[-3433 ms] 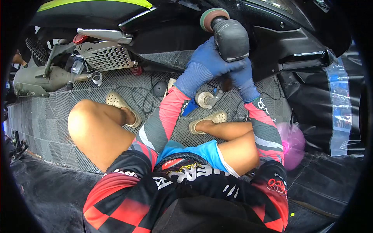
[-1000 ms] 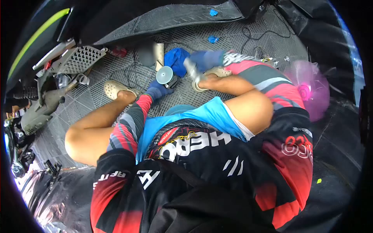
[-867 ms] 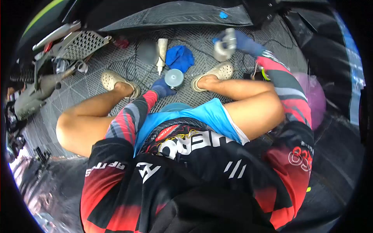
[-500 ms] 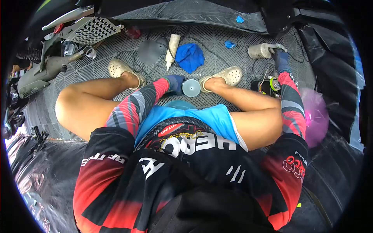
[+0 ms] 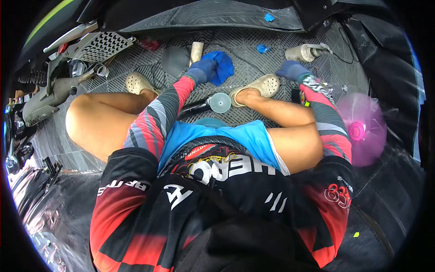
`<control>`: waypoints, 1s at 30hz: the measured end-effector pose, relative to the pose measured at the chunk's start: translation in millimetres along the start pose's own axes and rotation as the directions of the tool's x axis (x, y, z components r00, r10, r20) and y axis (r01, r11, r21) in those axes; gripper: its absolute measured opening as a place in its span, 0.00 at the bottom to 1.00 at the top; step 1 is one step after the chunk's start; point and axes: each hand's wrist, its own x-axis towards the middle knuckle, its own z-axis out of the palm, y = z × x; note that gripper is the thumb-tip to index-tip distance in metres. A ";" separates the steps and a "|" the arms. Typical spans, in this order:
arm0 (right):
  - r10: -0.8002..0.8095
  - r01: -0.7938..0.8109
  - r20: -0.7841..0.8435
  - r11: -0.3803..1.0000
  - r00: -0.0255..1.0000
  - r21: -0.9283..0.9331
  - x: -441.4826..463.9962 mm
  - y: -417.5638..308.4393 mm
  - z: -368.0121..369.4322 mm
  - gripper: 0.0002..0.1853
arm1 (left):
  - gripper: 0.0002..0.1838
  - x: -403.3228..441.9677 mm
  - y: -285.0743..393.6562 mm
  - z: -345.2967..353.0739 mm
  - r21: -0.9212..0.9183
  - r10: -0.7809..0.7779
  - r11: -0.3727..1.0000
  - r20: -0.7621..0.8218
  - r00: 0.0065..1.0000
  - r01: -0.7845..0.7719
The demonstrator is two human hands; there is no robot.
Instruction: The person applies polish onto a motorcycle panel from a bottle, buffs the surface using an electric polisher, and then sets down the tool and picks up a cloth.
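My left hand (image 5: 201,71), in a blue-grey glove, is at the crumpled blue cloth (image 5: 223,68) and covers its lower left side. The lower part of a pale squeeze bottle (image 5: 196,51) is behind this hand, and its fingers are largely hidden. Below it lies a black-handled tool (image 5: 195,108) with a round, pale translucent disc (image 5: 220,103) at its end. My right hand (image 5: 292,71), gloved alike, hangs in the air just right of the shoe toe, fingers stretched to the left, nothing visible in them. Above it on the floor is a pale cylindrical tool (image 5: 300,53) with a metal end.
A round grey disc (image 5: 175,60) and thin cables lie on the ribbed mat (image 5: 253,111). On the left are a perforated plate (image 5: 103,46) and a grey exhaust-like part (image 5: 43,100). A pink translucent bag or balloon (image 5: 367,131) is beside my right arm.
My left hand has left the disc-ended tool and moved up to the blue cloth. My right hand has let go of the pale cylindrical tool and come left and nearer.
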 end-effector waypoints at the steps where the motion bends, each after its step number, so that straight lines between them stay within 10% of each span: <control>1: -0.027 0.028 0.051 0.999 0.998 -0.022 8.4 -41.0 -6.0 0.32 | 0.17 -6.1 2.5 0.7 0.042 -0.161 0.987 0.161 0.974 0.156; 4: -0.020 0.017 0.119 1.000 0.993 0.021 36.3 -110.9 7.6 0.32 | 0.20 -19.7 -17.3 21.6 0.393 -0.383 0.902 0.538 0.751 0.179; 7: -0.079 0.072 0.164 0.996 0.983 0.051 49.2 -169.3 5.6 0.33 | 0.22 -29.2 -13.6 27.0 0.462 -0.480 0.860 0.580 0.658 0.219; 14: 0.130 -0.048 -0.204 0.929 0.970 0.366 104.3 -219.0 48.3 0.20 | 0.41 -2.5 -2.9 25.2 -0.135 -0.346 0.931 -0.021 0.938 0.340; 21: 0.028 0.201 -0.392 0.824 0.920 0.530 107.3 -186.7 18.3 0.22 | 0.38 22.0 -53.0 35.7 -0.110 -0.321 0.938 0.081 0.944 0.328; 30: -0.103 0.047 0.144 0.935 0.984 0.350 56.2 -171.3 9.6 0.32 | 0.31 38.1 -10.9 -50.3 -0.118 -0.276 0.955 -0.024 0.961 0.271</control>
